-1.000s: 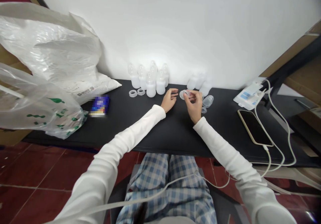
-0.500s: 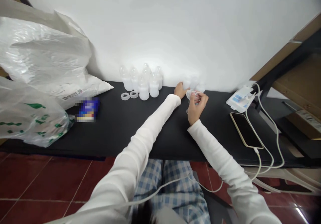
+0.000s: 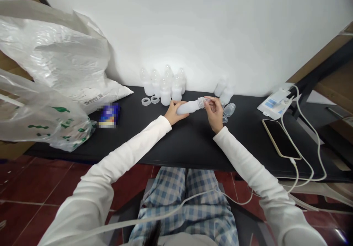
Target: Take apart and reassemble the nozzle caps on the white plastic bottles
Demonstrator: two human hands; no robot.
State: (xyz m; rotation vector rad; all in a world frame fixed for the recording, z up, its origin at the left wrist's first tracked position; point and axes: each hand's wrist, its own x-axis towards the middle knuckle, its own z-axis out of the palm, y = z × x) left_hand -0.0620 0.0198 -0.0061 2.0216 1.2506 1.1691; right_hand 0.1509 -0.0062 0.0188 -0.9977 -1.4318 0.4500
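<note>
My left hand (image 3: 174, 113) is wrapped round the base of a frosted white baby bottle (image 3: 188, 107). The bottle lies nearly level above the black table, its threaded neck pointing right. At its mouth, the fingers of my right hand (image 3: 215, 114) are pinched on a small clear piece, too faint to name. Just right of that hand lie a clear dome cap (image 3: 229, 109) and a small clear ring (image 3: 225, 119). Behind it stand more white bottles (image 3: 228, 93). Left of centre, several bottles with clear domed tops (image 3: 166, 95) stand grouped, with two collar rings (image 3: 146, 101) beside them.
White plastic bags (image 3: 66, 54) fill the left side, near a blurred blue packet (image 3: 109, 114). At right lie a phone (image 3: 281, 138) on a charging cable and a white power strip (image 3: 273, 103). A white cable (image 3: 171, 212) crosses my lap. The wall (image 3: 204, 29) rises behind the table.
My left hand has brought a bottle away from the right-hand group, leftward and toward me, tipping it on its side. My right hand has stayed by its neck. The view has shifted slightly.
</note>
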